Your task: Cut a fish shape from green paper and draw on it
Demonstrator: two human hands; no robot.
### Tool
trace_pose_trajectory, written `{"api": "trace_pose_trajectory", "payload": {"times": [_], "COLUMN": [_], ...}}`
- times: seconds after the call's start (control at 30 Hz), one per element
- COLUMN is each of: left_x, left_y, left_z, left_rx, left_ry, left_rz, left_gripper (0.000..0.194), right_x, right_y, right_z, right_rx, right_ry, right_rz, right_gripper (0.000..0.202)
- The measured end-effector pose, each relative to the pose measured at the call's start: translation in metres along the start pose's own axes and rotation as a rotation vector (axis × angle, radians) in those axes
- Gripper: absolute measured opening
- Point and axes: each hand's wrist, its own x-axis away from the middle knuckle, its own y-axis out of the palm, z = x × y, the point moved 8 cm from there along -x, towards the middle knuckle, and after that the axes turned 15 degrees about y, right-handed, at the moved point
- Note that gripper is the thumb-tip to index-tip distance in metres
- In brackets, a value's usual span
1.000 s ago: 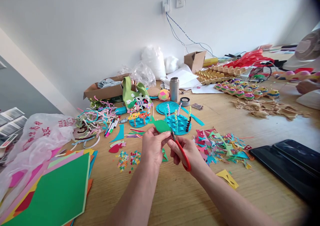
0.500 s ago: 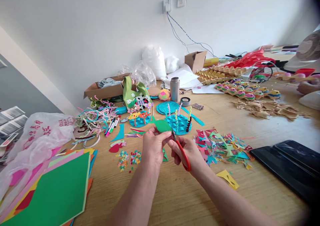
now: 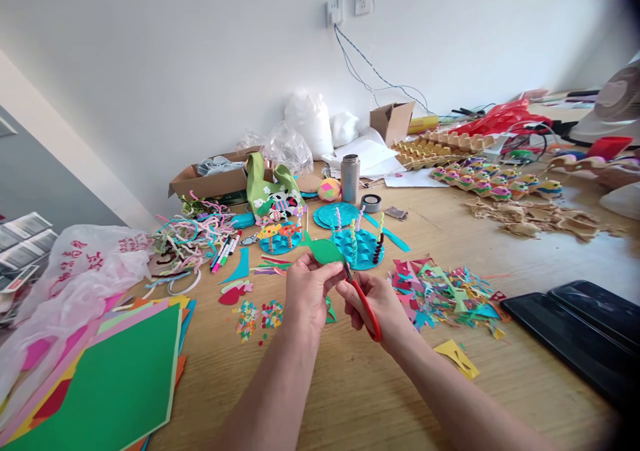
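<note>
My left hand pinches a green paper cutout, rounded with a small tail-like end at its far left. Red-handled scissors are gripped in my right hand, their blades meeting the right edge of the green paper. Beyond the hands stands a blue disc base with upright pipe cleaners on it. A smaller blue base to its left carries orange and yellow paper fish. Below my left hand, another green scrap is partly hidden.
Mixed paper scraps lie right of my hands, near a black phone-like device. Coloured paper sheets are stacked at front left. Pipe cleaners and markers lie behind them. A steel bottle stands at the back.
My hands, the scissors and the green paper look almost unmoved. At the far right, a co-worker's hand and the painted carton pieces with a red item have shifted.
</note>
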Motion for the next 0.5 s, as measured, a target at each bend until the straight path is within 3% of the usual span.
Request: {"api": "trace_pose_trajectory", "payload": {"times": [0.5], "left_x": [-0.004], "left_y": [-0.0029], "left_z": [0.0033], "left_rx": [-0.002], "left_ry": [-0.028], "left_rz": [-0.022], "left_gripper": [0.039], "right_x": [0.0027], "right_y": [-0.0009], "right_z": [-0.0021], "right_rx": [0.024], "right_ry": [0.001], "right_rz": [0.016], "right_gripper": [0.045]}}
